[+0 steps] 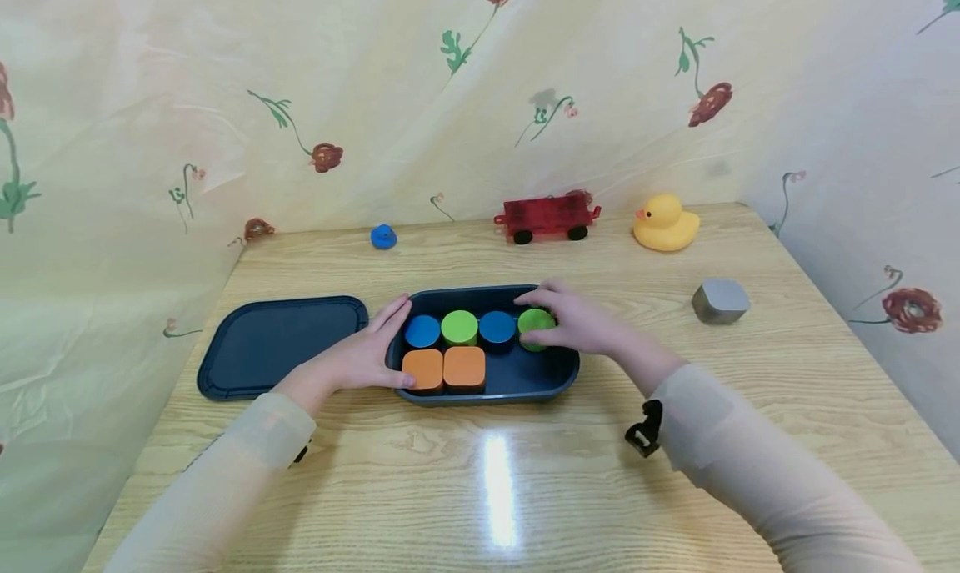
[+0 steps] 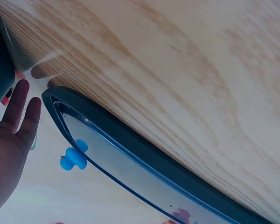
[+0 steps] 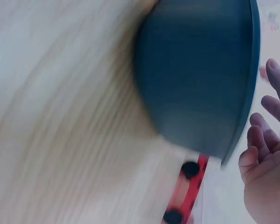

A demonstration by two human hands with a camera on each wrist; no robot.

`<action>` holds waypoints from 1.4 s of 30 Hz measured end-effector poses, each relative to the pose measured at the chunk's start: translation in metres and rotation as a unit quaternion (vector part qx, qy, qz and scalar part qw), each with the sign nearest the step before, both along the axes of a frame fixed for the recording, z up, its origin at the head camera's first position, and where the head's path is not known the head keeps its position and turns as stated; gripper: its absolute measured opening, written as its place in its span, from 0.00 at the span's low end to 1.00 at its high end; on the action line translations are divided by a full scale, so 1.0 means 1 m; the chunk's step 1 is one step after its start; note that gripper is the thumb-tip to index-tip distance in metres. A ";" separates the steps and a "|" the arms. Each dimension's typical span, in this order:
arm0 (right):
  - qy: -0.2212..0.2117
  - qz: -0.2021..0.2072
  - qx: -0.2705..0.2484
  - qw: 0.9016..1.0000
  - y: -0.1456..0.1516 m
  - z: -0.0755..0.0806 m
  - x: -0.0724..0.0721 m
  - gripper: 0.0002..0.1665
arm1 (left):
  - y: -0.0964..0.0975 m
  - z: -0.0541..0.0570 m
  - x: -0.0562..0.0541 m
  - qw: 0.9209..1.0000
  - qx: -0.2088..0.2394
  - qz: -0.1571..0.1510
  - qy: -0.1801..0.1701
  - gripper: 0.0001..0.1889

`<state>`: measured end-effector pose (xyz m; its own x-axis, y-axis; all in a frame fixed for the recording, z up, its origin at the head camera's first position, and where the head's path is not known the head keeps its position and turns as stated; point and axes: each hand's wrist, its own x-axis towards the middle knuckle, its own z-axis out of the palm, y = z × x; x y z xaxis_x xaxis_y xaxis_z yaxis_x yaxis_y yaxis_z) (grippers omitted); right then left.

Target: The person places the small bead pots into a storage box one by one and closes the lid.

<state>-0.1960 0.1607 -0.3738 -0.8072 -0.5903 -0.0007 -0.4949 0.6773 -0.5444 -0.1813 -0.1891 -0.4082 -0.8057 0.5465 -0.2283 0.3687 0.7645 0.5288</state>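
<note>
A dark blue tray (image 1: 525,377) holds a row of round blocks: a blue block (image 1: 423,331), a light green block (image 1: 459,328), another blue block (image 1: 497,328) and a green block (image 1: 536,319). Two orange square blocks (image 1: 464,368) sit in front of that row. My left hand (image 1: 360,356) touches the tray's left end, fingers stretched along the rim and thumb by the front corner. Over the right end, my right hand (image 1: 581,321) spreads around the green block, its thumb overlapping the block's top. The right wrist view shows loosely bent fingers (image 3: 270,135) beyond the tray wall.
Left of the tray lies a matching dark lid (image 1: 285,348). Along the back stand a small blue duck (image 1: 383,237), a red wagon (image 1: 546,218) and a yellow duck (image 1: 665,224). A grey block (image 1: 721,300) sits at the right. Flowered cloth (image 1: 390,98) hangs behind the table.
</note>
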 end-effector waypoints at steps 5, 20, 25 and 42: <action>-0.005 -0.027 0.001 1.000 0.034 0.003 -0.006 0.34 | 0.000 0.000 0.000 1.000 -0.001 0.001 -0.003 0.60; -0.022 -0.115 0.037 0.992 0.126 0.002 -0.008 0.41 | 0.000 -0.003 0.000 1.000 0.001 0.004 0.001 0.60; 0.015 -0.150 0.052 0.987 0.152 -0.001 -0.009 0.40 | -0.001 -0.002 0.000 1.000 0.004 0.005 -0.001 0.60; 0.011 -0.244 0.064 0.968 0.220 -0.024 -0.010 0.45 | 0.000 -0.002 0.001 1.000 -0.002 0.005 -0.004 0.60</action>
